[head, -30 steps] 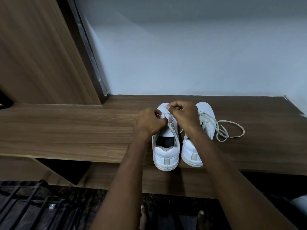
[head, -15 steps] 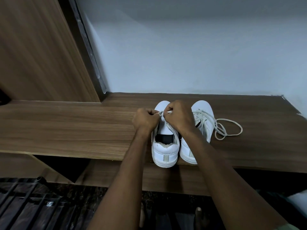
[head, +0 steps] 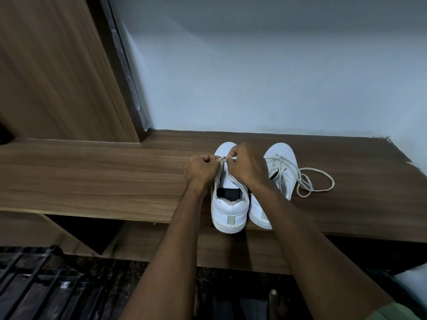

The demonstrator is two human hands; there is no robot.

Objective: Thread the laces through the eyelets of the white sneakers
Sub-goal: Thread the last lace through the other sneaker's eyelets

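Hands are working right over the forward eyelets of the left sneaker [head: 227,211]: the left hand [head: 200,172] is curling its fingers round the lace [head: 223,159] on its side, and the right hand [head: 247,166] is pinching the other run of that lace just across the gap. Between them a short stretch of lace is showing taut.

To do this well, I'd say both sides want an even pull, with the lace tip kept stiff and aimed squarely at the next hole; which eyelet is being fed is hidden behind the knuckles.

Moving outward, the left sneaker's mouth is gaping, showing a dark insole and nothing else inside. Touching it on the right, the right sneaker [head: 285,172] is already carrying its lace, with loose loops [head: 320,181] trailing onto the wooden bench [head: 104,176]. Both heels are sitting at the bench's near edge.
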